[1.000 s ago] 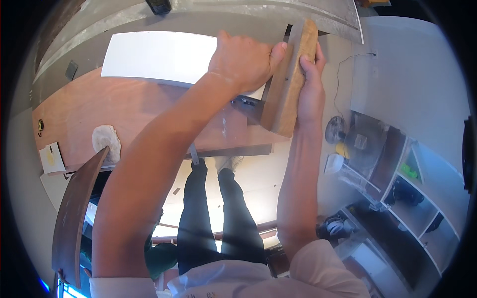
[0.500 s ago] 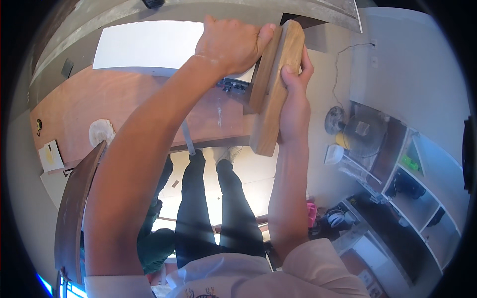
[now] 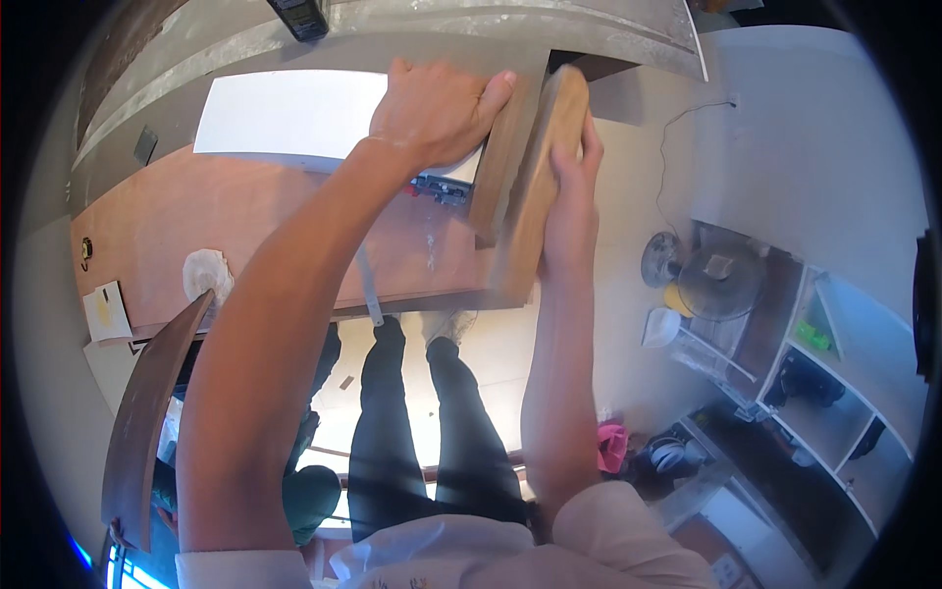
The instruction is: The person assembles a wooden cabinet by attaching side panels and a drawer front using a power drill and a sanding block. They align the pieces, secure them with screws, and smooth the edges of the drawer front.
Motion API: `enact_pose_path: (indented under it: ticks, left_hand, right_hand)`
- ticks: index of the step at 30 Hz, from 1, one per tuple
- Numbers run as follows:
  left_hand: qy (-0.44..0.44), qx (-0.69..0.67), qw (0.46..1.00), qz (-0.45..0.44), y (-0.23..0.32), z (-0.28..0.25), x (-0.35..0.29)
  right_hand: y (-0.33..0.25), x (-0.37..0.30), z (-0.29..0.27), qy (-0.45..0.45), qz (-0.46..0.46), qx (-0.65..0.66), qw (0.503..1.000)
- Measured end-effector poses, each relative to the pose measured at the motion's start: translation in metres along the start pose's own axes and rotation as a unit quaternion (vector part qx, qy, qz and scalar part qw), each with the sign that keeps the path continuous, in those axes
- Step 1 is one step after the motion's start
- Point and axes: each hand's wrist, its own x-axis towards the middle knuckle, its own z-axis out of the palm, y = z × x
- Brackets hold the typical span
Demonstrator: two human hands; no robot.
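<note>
A long white panel, glossy and box-like, lies across the far side of a reddish-brown wooden tabletop. My left hand is closed over its right end, the thumb resting on the top edge of a brown wooden board there. Most of its fingers' grip is hidden. Beside that board, my right hand grasps a thick, light wooden block with a rounded far end, slightly blurred. The block runs roughly along the board's face; whether they touch lower down I cannot tell. Dark metal hardware shows under my left wrist.
A dark bottle-like container stands at the far edge. A metal strip overhangs the tabletop's near edge. A white round thing and a tape measure lie left. A fan and white shelving stand right.
The wooden block has shifted slightly left and toward me, and its far end stands further from the board. My left hand has moved a little left. The whole view has tilted slightly.
</note>
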Motion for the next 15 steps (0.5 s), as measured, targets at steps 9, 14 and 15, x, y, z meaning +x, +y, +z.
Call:
enact_pose_path:
  ticks: [9, 14, 15]
  left_hand:
    - [0.002, -0.017, 1.000, 0.014, -0.002, 0.003, -0.002]
    - [0.019, 0.003, 1.000, 0.017, -0.003, 0.004, -0.003]
    - [0.007, -0.006, 1.000, 0.016, -0.003, 0.003, -0.003]
  right_hand:
    - [-0.004, 0.078, 0.019, -0.035, -0.064, -0.016, 0.997]
    - [-0.007, 0.061, 0.021, -0.014, -0.042, -0.048, 0.998]
    - [-0.007, 0.057, 0.022, -0.017, -0.047, -0.051, 0.997]
